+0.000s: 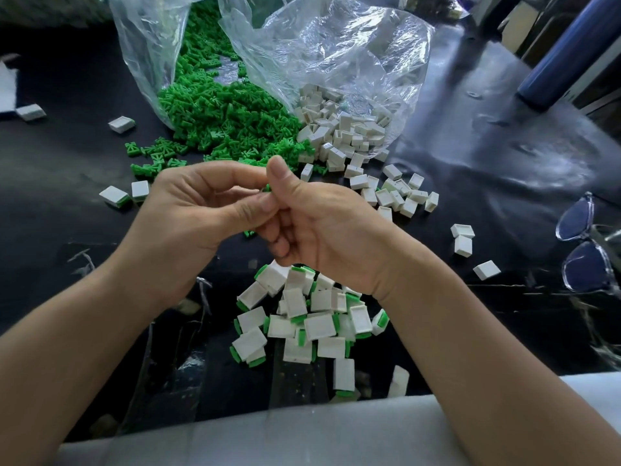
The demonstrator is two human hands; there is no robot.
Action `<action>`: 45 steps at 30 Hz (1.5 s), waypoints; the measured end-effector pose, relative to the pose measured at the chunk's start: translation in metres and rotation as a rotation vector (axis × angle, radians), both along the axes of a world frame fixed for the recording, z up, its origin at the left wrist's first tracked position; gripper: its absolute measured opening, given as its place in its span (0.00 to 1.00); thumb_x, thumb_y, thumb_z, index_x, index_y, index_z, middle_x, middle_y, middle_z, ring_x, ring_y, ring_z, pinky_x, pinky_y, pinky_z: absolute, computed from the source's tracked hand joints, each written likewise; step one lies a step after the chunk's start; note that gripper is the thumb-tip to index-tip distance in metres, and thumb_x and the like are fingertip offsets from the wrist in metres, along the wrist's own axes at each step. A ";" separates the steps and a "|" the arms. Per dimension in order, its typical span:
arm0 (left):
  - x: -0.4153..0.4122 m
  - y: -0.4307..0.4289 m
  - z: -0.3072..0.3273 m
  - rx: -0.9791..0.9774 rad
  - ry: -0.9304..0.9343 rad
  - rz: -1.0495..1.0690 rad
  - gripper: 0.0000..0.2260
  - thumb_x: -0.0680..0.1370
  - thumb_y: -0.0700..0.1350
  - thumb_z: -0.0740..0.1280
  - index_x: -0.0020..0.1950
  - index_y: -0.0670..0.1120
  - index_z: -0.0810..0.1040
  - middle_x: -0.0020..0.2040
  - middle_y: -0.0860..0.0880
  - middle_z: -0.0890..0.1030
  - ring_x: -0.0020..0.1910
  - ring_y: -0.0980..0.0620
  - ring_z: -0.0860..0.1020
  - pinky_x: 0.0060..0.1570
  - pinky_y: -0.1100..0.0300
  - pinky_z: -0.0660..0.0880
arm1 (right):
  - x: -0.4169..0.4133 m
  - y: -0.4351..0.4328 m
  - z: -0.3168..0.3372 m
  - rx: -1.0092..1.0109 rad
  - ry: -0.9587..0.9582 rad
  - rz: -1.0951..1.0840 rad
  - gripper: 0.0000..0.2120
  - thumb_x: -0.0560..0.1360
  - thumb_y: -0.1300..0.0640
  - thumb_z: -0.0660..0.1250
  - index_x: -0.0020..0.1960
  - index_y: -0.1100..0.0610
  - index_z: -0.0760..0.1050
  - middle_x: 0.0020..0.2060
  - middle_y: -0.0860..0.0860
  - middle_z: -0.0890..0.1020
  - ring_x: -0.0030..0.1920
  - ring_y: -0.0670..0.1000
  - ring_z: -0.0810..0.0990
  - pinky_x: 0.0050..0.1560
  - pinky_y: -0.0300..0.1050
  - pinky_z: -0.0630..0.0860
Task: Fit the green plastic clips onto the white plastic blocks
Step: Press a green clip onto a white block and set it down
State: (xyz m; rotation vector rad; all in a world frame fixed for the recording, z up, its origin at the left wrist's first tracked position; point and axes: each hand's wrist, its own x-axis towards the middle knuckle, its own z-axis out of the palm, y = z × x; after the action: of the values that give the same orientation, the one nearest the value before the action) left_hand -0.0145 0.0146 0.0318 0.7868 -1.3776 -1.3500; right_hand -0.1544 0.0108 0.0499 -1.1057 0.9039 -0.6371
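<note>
While pinching a green clip [267, 189] over the middle of the worktop [470, 163], with fingertips [278, 171] of left hand [201, 213] and right hand [326, 227] clamped on it, probably squaring it up first, then pushing straight into a white block [359, 180], not forcing it crooked; grabbing blocks from the spill [398, 196] toward the far edge.

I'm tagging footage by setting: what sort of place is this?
Likely a hand-assembly workbench: clear plastic bags spilling bulk green clips and white blocks, and a heap of finished pieces on the black-covered table.
</note>
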 end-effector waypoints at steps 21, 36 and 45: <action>0.018 -0.016 -0.023 -0.080 -0.219 -0.028 0.13 0.68 0.54 0.74 0.51 0.53 0.83 0.51 0.50 0.84 0.49 0.52 0.82 0.51 0.52 0.79 | 0.001 0.004 0.000 -0.075 0.074 0.002 0.30 0.80 0.46 0.49 0.65 0.73 0.65 0.30 0.50 0.65 0.30 0.46 0.62 0.32 0.39 0.60; 0.017 -0.015 -0.023 -0.060 -0.178 -0.043 0.14 0.67 0.57 0.74 0.49 0.53 0.83 0.47 0.50 0.85 0.44 0.53 0.83 0.45 0.56 0.80 | 0.001 0.003 -0.003 -0.087 0.132 0.045 0.34 0.79 0.42 0.46 0.65 0.73 0.64 0.34 0.53 0.64 0.29 0.46 0.60 0.30 0.38 0.58; 0.020 -0.017 -0.027 -0.066 -0.189 -0.031 0.15 0.69 0.56 0.74 0.51 0.51 0.83 0.48 0.48 0.84 0.45 0.50 0.83 0.46 0.53 0.80 | 0.002 0.005 -0.001 -0.086 0.144 0.034 0.34 0.79 0.42 0.45 0.62 0.73 0.68 0.34 0.53 0.62 0.30 0.46 0.59 0.31 0.38 0.57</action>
State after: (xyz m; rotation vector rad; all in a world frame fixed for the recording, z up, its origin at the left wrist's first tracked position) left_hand 0.0051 -0.0028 0.0048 0.8699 -1.5795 -1.2724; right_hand -0.1520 0.0160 0.0487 -1.2543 0.9862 -0.5777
